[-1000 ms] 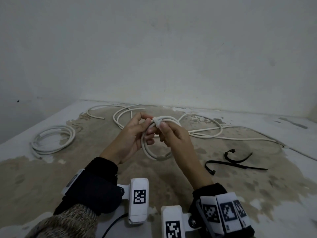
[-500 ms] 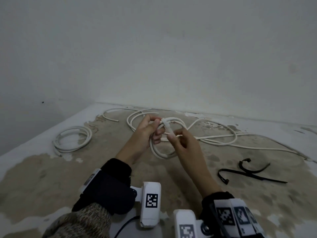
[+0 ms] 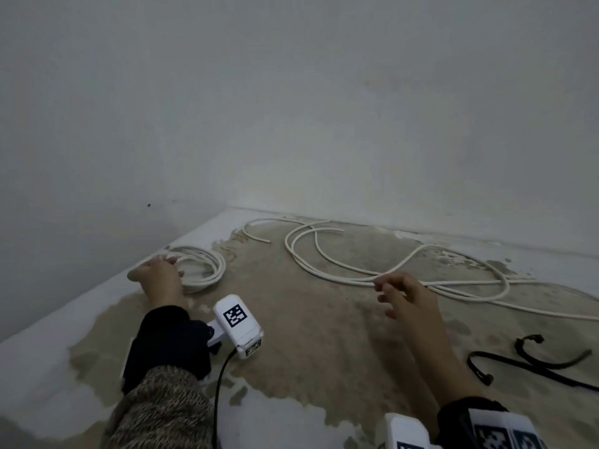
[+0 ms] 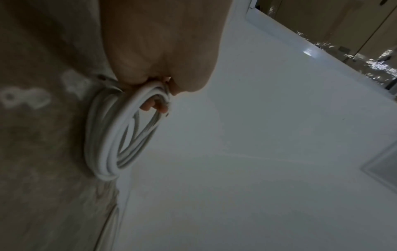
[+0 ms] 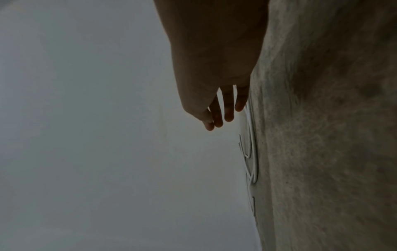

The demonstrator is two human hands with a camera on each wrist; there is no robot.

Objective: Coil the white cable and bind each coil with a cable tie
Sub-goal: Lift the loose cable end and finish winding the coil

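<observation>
At the far left of the floor lies a pile of coiled white cable [image 3: 207,267]. My left hand [image 3: 171,267] is down on its near edge. In the left wrist view the left hand [image 4: 165,95] has its fingers curled through a coil [image 4: 107,144] and grips it, tilted against the floor. Loose white cable [image 3: 340,267] runs in wide loops across the middle and off to the right. My right hand [image 3: 385,293] hovers just above that loose cable with fingers relaxed and spread, holding nothing. In the right wrist view the right hand [image 5: 223,115] shows straight fingers near the cable [image 5: 251,152].
Black cable ties [image 3: 531,364] lie on the floor at the right, near my right forearm. A white wall [image 3: 324,124] closes the far side and meets another wall at the left corner. The floor [image 3: 324,351] is patchy brown with white edges.
Both hands were together at the centre holding a small coil. My left hand has carried it left to the coil pile; my right hand has let go and opened.
</observation>
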